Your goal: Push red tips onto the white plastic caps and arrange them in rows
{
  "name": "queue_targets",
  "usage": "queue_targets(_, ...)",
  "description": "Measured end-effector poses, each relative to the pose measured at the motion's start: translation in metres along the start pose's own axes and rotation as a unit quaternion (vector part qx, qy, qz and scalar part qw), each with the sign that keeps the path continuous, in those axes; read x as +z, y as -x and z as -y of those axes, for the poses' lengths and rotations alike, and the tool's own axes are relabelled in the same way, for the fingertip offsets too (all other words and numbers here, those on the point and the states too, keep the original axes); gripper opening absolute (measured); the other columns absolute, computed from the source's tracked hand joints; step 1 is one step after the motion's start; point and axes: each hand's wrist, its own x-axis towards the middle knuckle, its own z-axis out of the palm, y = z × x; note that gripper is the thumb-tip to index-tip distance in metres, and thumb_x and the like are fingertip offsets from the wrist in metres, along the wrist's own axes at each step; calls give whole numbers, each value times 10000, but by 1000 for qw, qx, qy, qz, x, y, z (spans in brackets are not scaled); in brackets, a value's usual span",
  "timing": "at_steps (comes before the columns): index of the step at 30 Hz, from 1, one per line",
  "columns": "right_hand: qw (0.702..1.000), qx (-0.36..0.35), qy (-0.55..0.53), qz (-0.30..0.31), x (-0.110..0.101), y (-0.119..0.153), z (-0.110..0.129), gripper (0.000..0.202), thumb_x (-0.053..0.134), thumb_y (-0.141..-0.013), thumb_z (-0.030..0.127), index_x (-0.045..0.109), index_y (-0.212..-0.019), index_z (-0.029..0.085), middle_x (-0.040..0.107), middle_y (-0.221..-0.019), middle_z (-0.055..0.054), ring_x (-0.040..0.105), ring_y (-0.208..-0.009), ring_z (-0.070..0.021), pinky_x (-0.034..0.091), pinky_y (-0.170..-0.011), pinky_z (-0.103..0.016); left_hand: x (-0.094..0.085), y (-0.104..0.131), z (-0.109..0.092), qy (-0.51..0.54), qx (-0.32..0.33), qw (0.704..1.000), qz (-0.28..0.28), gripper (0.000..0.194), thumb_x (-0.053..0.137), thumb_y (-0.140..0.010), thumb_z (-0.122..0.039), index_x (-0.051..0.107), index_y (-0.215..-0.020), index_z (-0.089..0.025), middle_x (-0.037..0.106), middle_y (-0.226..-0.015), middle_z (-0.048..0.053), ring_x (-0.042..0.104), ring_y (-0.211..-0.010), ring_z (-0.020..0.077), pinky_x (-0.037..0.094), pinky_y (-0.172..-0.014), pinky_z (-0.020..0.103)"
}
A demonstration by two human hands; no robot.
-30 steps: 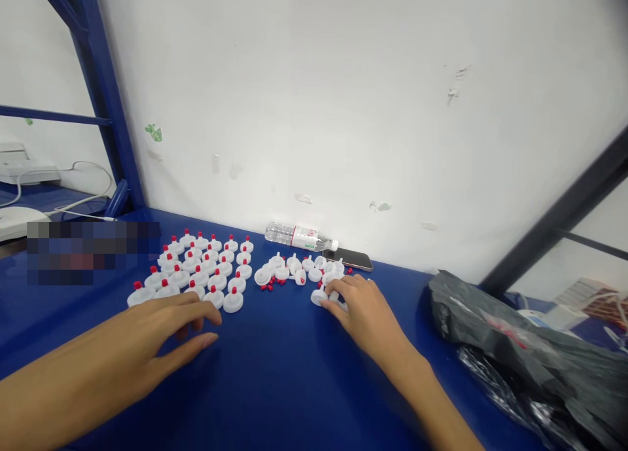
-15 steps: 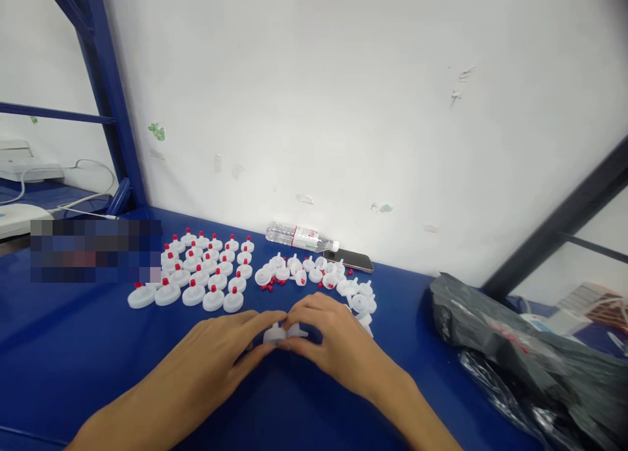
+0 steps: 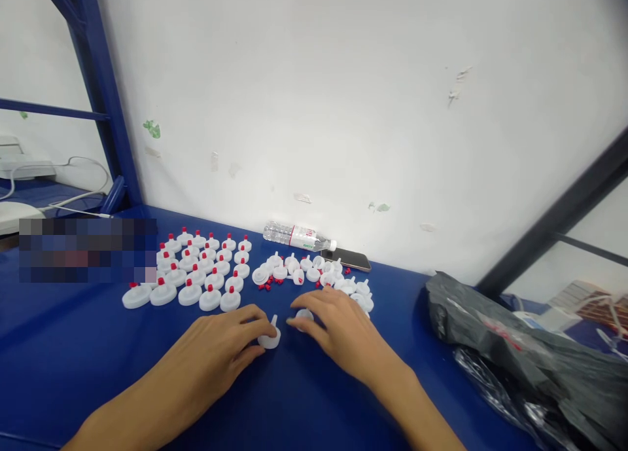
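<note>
My left hand (image 3: 235,343) has its thumb and index finger on a white spout cap (image 3: 269,338), whose thin spout points up and carries no red tip. To the right, the thumb and fingers of my right hand (image 3: 326,320) are spread around a second white cap (image 3: 305,315), partly hidden by the hand. Loose white spout caps (image 3: 313,274) lie in a jumble beyond my right hand, with small red tips (image 3: 267,285) scattered among them. At the left stand rows of white caps with red tips (image 3: 189,294), upright.
A clear plastic bottle (image 3: 294,236) lies on its side by the wall, touching a dark phone (image 3: 349,260). At the right, a grey plastic bag (image 3: 490,340) covers part of the blue table (image 3: 275,412). Blue frame posts (image 3: 108,91) rise at the left.
My hands have moved apart. The two white caps that were together between them are now separate, one at each hand. The camera view has shifted slightly.
</note>
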Motion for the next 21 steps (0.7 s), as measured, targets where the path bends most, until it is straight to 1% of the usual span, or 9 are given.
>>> queue_targets(2, 998, 33, 25, -54, -7, 0, -8, 184, 582, -1113, 299, 754, -1149, 244, 806, -1162, -30, 722, -1071, -251, 498, -977, -385, 0, 0, -1, 1, 7, 1000, -4, 263, 597, -1002, -176, 747, -1151, -332, 743, -1237, -4, 771, -961, 201, 531, -822, 297)
queue_targets(4, 988, 86, 75, -107, -17, 1, -19, 197, 561, -1110, 243, 758, -1102, 231, 806, -1103, -49, 718, -1015, -264, 499, -873, -373, 0, 2, -3, 4, 12, 1000, -13, 228, 542, -1037, -202, 739, -1076, -310, 728, -1216, -7, 756, -923, 180, 511, -798, 289)
queue_targets(6, 976, 127, 126, -126, -24, 3, -31, 188, 575, -1093, 213, 763, -1077, 215, 802, -1068, -68, 704, -981, -276, 488, -822, -373, -1, 3, -6, 12, 1, 1000, -17, 221, 500, -1062, -245, 712, -1008, -283, 719, -1143, -7, 732, -865, 164, 488, -758, 283)
queue_targets(7, 972, 138, 145, -123, -25, 3, -36, 185, 583, -1088, 206, 767, -1080, 210, 802, -1067, -75, 697, -986, -282, 486, -821, -378, -2, 3, -7, 18, -10, 1000, -20, 218, 488, -1067, -266, 694, -995, -275, 712, -1105, -9, 718, -832, 158, 479, -741, 283)
queue_targets(9, 969, 146, 170, -104, -23, 3, -43, 180, 603, -1079, 206, 779, -1113, 203, 802, -1083, -84, 688, -1021, -294, 488, -842, -393, -3, 4, -10, 25, -33, 999, -26, 196, 477, -1071, -302, 667, -1028, -278, 699, -1067, -14, 700, -802, 157, 469, -725, 288)
queue_targets(11, 970, 142, 181, -83, -16, 2, -46, 185, 629, -1069, 214, 791, -1160, 203, 799, -1109, -90, 674, -1070, -306, 490, -873, -411, -3, 4, -12, 27, -44, 998, -35, 180, 483, -1070, -324, 654, -1119, -298, 695, -1113, -16, 702, -818, 163, 472, -734, 296)
queue_targets(14, 969, 130, 198, -76, -4, -2, -45, 212, 633, -1070, 239, 807, -1187, 211, 775, -1126, -104, 649, -1103, -311, 491, -903, -429, -2, 5, -12, 17, -41, 998, -44, 253, 520, -1062, -326, 623, -1293, -346, 684, -1241, -13, 717, -869, 174, 481, -754, 302)
queue_targets(16, 964, 128, 217, -82, 3, -6, -45, 227, 620, -1075, 253, 814, -1188, 214, 750, -1118, -113, 639, -1092, -309, 492, -901, -433, -1, 6, -11, 7, -37, 998, -44, 323, 546, -1054, -311, 601, -1367, -364, 680, -1279, -6, 725, -881, 179, 485, -756, 303)
queue_targets(21, 957, 134, 249, -70, 11, -11, -47, 192, 646, -1057, 240, 829, -1111, 219, 716, -1071, -121, 634, -1067, -304, 493, -869, -420, 2, 6, -10, -5, -31, 999, -44, 361, 536, -1070, -313, 600, -1419, -375, 687, -1302, -1, 737, -890, 182, 497, -772, 310)
